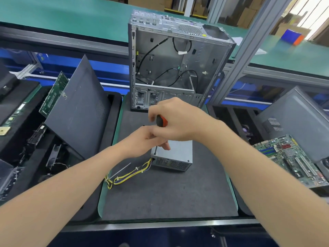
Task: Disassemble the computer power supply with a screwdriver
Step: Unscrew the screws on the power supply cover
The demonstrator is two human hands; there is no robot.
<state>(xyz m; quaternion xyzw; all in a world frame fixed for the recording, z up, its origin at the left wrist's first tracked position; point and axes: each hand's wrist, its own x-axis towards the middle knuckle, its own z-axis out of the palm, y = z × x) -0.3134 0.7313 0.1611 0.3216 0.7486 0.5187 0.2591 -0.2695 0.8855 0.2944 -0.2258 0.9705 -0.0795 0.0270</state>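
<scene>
A grey metal power supply (178, 155) lies on the dark mat (169, 193), its yellow and black cable bundle (128, 175) trailing to the left. My right hand (178, 120) grips the red and black handle of a screwdriver (161, 121). Its shaft runs down to a screw at the near left corner of the box's top. My left hand (144, 141) rests on the top of the power supply beside the shaft, fingers curled near it; whether they touch the shaft is hidden.
An empty open computer case (178, 65) stands upright at the mat's far edge. A dark side panel (78, 107) and a green board (53, 93) lean at the left. A motherboard (293, 157) and another panel (299, 122) sit at the right.
</scene>
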